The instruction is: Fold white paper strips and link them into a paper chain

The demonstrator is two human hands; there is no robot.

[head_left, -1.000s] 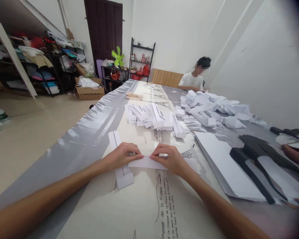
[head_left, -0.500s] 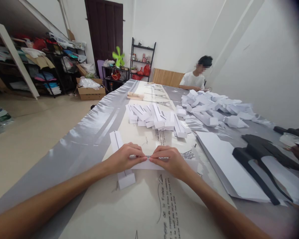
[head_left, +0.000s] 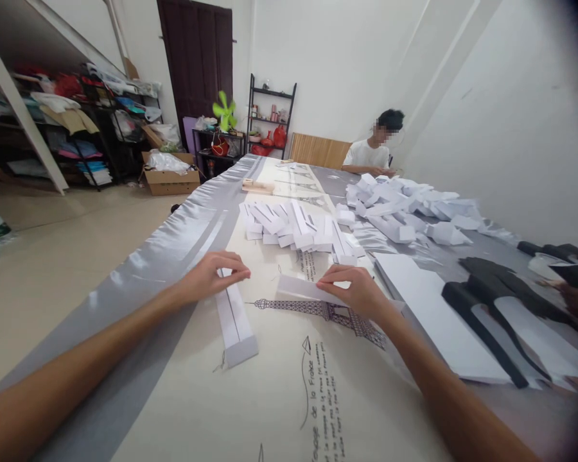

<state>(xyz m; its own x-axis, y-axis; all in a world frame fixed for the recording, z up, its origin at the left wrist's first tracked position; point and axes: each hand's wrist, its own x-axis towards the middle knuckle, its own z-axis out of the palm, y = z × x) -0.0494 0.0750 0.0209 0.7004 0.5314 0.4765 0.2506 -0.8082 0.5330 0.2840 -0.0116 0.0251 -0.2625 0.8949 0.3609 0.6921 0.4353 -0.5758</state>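
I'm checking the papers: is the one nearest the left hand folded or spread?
Folded: the paper shows a lengthwise seam, and a flap crosses its near end.

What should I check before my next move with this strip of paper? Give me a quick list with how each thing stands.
1. Right hand holding the white paper strip: ok, pinched near one end.
2. Left hand also on that strip: not ok, it is apart from it.
3. Grooved white piece clear of the left hand: cannot tell, the hand covers its far end and contact is unclear.
4. Crease in the strip sharp: cannot tell, too small to judge.
5. White paper stack probably reachable: ok, it lies just right of the right hand.
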